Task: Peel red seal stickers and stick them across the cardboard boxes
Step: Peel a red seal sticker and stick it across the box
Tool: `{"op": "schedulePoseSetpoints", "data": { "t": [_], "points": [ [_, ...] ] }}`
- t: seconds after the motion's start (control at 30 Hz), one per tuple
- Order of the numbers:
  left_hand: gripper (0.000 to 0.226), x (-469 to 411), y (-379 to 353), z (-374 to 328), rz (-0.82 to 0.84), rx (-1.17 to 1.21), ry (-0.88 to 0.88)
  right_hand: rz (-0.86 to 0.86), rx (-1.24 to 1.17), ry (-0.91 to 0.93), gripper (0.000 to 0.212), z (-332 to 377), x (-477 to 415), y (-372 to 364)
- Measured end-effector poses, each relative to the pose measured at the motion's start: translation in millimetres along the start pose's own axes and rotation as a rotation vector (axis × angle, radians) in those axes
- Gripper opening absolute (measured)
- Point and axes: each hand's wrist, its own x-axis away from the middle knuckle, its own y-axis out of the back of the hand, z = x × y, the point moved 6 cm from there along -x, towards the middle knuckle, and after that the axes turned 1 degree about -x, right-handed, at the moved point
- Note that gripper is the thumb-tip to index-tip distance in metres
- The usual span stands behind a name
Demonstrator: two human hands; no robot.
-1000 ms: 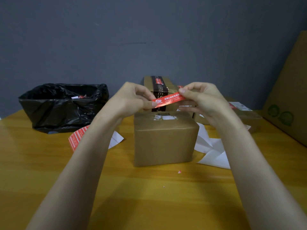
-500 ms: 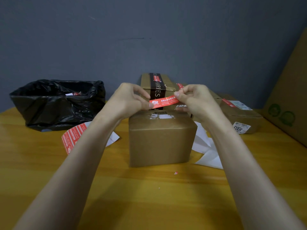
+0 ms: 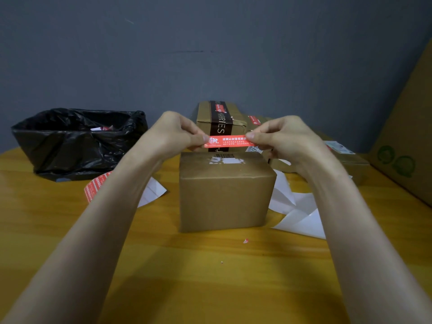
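Over the wooden table, left hand and right hand pinch a red sticker.

red seal sticker: slanted up to the right before, now level, with more of its length showing.
left hand and right hand: drawn slightly apart, nearer the cardboard box top.

Plain dark grey wall fills the view from 9 to 3 o'clock. Yellow wooden table spans 3 through 6 to 9 o'clock; lighting dim
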Motion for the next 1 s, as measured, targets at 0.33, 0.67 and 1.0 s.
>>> {"op": "schedulePoseSetpoints", "data": {
  "t": [0.33,0.67,1.0],
  "points": [
    [0.009,2.6,-3.3,-1.8,0.054,-0.131,-0.013,0.055,0.104,-0.064,0.042,-6.4,-2.6,-5.8],
    [0.015,3.4,-3.2,-4.1,0.064,-0.125,-0.030,0.006,0.031,-0.031,0.037,-8.3,-11.9,1.6],
    [0.022,1.0,-13.4,1.9,0.179,-0.228,0.052,0.121,0.130,-0.016,0.023,-18.4,-17.6,-15.8]
  ]
}}
